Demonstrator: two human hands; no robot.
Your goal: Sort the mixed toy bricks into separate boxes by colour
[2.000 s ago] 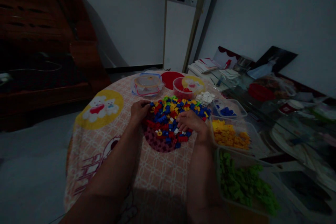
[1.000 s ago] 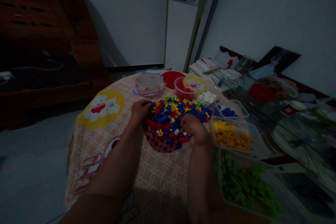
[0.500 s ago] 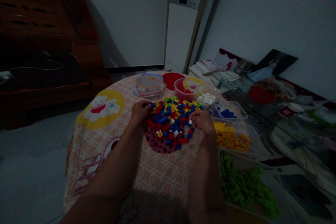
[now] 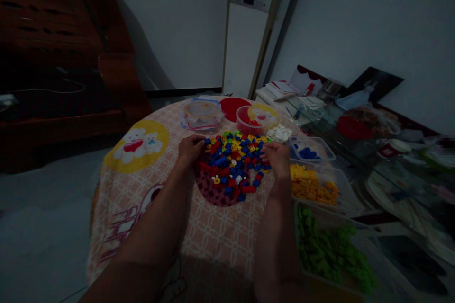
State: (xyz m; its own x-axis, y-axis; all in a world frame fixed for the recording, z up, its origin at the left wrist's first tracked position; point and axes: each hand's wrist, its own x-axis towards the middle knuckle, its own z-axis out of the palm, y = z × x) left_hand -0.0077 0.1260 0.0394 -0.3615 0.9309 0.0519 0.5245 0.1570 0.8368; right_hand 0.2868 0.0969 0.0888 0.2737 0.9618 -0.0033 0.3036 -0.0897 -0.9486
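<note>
A mixed pile of small toy building bricks (image 4: 227,154), red, blue, yellow, green and a few white, lies on the table. At its left edge rests my left hand (image 4: 191,149), fingers bent together close to a blue brick; what they hold, if anything, is hidden. My right hand (image 4: 277,158) is at the pile's right edge with fingers curled closed. A white brick that was at those fingertips no longer shows in its spot; it appears to be in my grip, though the fingers cover it. Just beyond that hand lies a heap of white bricks (image 4: 279,133).
Along the right stand tubs of blue bricks (image 4: 307,153), yellow bricks (image 4: 313,186) and green bricks (image 4: 330,251). A round tub (image 4: 245,125) with red bricks and stacked clear lids (image 4: 201,114) sit at the back. A cluttered glass table (image 4: 394,175) adjoins on the right.
My right hand has moved right and slightly away from me, off the pile toward the white heap. The white brick at its fingertips has left its place. My left hand has barely moved.
</note>
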